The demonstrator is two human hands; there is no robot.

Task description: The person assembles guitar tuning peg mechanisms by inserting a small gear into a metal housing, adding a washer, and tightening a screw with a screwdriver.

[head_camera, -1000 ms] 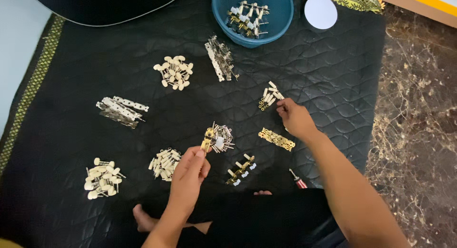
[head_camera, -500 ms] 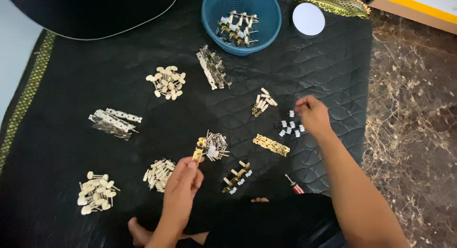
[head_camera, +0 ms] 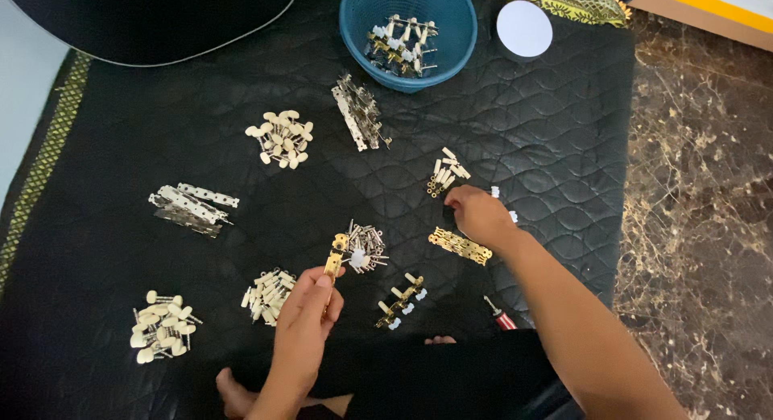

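The left hand (head_camera: pixel 304 317) pinches a gold plate (head_camera: pixel 334 256) by its lower end, fingers closed on it, the strip pointing toward twelve o'clock. Just at two o'clock of that strip lies a heap of silver pegs (head_camera: pixel 366 248).

The right hand (head_camera: pixel 481 217) rests palm down on the black quilted mat (head_camera: pixel 531 130), fingers curled over some small white bits (head_camera: pixel 495 192); whether it grips any is hard to tell, since the hand hides them. At seven o'clock of this hand lies another gold strip (head_camera: pixel 460 245), just beside it. At eleven o'clock sits a small cluster of cream-knobbed pegs (head_camera: pixel 445 173).

Farther toward twelve o'clock stands a blue basket (head_camera: pixel 354 33) holding assembled tuners. A screwdriver (head_camera: pixel 499 314) lies near the right forearm.
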